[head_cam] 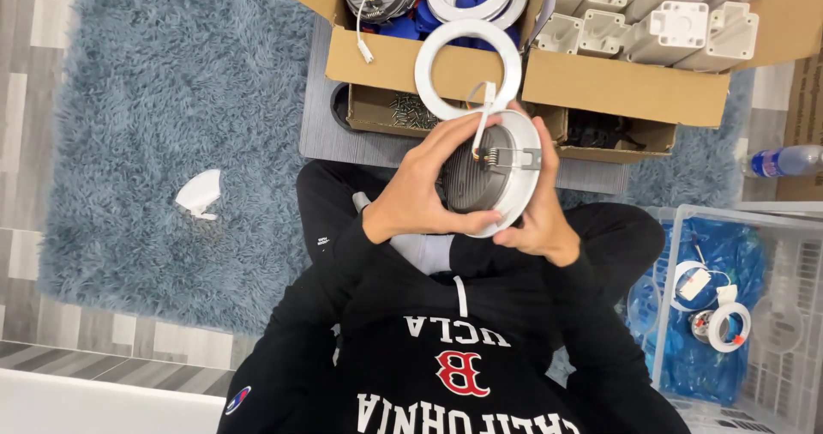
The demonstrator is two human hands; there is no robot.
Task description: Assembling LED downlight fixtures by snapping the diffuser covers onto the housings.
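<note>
A shaggy blue-grey rug (pixel 171 99) over pale plank flooring fills the background, with cardboard boxes set along its far edge.

At the centre of the view, a round recessed light fixture (pixel 493 172) with a grey ribbed back and a white rim is held on edge between both hands. The fingers of the left hand (pixel 420 189) are curled across the ribbed back from nine o'clock, the thumb pressed under the white rim at six o'clock. The right hand (pixel 540 215) is wrapped round the rim from four o'clock; its fingertips are hidden behind the fixture, so their exact grip cannot be told. A white spring clip (pixel 486 112) stands up from the back of the fixture.

Just beyond, at twelve o'clock, a white trim ring (pixel 467 69) is seen against the open cardboard box (pixel 394 61) of similar fixtures and rings. At one o'clock, a second box (pixel 617 87) holds white plastic housings (pixel 669 22). At three o'clock a water bottle (pixel 784 161) lies, and at four o'clock a clear bin (pixel 776 228) with blue lining. A white scrap (pixel 200 192) lies on the rug at nine o'clock.
</note>
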